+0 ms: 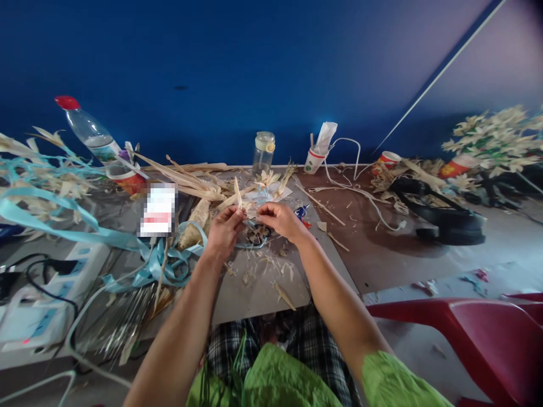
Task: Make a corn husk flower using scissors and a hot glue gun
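- The left hand [227, 229] is pinching a pale strip [238, 192], which is pointing upward above the work surface.
- The right hand [278, 219] is curling just beside it (whether it is gripping anything, one cannot tell).
- A gray board [248, 299] is lying beneath both hands, bearing scattered scraps [285, 296].
- Beyond, a clear jar [263, 155] is standing near the blue wall [271, 68].
- Leftward, light-blue ribbon [169, 272] is lying coiled near a phone [158, 210].

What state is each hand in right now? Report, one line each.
Left hand: closed, pinching a pale strip.
Right hand: fingers curled in; whether they are closed on anything cannot be told.
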`<state>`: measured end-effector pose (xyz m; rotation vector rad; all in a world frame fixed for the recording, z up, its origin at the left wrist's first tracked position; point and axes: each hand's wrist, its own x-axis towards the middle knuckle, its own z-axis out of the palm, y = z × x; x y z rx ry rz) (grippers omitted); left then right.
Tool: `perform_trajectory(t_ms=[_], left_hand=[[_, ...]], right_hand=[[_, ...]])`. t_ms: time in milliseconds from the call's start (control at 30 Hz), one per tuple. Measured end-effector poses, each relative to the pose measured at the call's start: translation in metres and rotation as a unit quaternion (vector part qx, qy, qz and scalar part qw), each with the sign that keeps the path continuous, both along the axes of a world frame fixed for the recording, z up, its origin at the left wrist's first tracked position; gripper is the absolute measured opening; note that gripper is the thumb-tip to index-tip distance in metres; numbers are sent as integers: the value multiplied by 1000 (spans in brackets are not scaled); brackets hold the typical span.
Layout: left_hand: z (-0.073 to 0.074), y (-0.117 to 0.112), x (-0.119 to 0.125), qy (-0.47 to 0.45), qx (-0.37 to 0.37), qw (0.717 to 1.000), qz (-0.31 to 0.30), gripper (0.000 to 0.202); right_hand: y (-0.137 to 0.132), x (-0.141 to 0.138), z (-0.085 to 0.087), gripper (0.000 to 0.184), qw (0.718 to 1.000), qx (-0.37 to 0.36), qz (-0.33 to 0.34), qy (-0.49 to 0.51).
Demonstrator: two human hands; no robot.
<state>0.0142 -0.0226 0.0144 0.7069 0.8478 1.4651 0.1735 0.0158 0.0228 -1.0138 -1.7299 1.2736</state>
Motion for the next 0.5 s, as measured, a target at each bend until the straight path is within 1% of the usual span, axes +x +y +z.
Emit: perform_trajectory(t_ms=[200,333,500], left_hand=[[6,-1,-7,-61,-1,998,-5,22],[8,-2,-7,-74,-1,997,-3,22],[7,-1,-9,-69,-7,998,0,20]], right_hand=[[6,16,-6,24,1000,-24,20,2],[5,21,-4,26,996,-79,18,35],[0,25,5,29,983,-152,21,105]])
